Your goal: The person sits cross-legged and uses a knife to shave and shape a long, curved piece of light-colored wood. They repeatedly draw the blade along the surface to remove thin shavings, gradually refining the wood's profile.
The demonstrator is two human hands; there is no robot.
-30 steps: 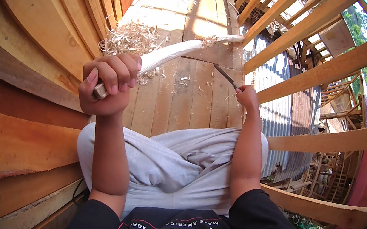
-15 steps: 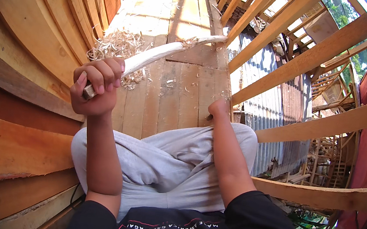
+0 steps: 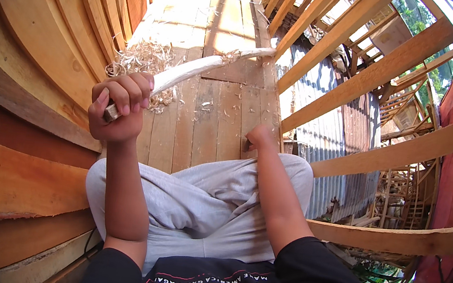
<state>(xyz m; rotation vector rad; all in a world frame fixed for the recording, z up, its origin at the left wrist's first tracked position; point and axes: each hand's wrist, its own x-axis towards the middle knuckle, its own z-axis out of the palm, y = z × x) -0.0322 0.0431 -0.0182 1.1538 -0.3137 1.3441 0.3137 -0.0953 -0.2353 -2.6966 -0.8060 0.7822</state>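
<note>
Wrapped round the near end of a long, pale, curved wooden stick (image 3: pixel 187 71) are the fingers of my left hand (image 3: pixel 121 103). The stick slants up and away to the right. Its surface is whitish and looks shaved, with a rougher brown patch toward the far end. That far end shows beside the foot of the railing. My right hand (image 3: pixel 262 138) is low over the floorboards, close to my right knee, with its fingers curled closed. A small dark bit shows at its fingers; what it belongs to is hidden.
Curly wood shavings (image 3: pixel 145 57) lie heaped on the plank floor (image 3: pixel 173 134) beyond my left hand. A wall of overlapping boards (image 3: pixel 42 60) rises close on the left. On the right runs a slatted wooden railing (image 3: pixel 360 82), with corrugated metal roofing (image 3: pixel 328 132) beyond it.
My right hand has shifted slightly left, and more of the dark bit at its fingers shows. My left hand and the stick have stayed nearly in place.
</note>
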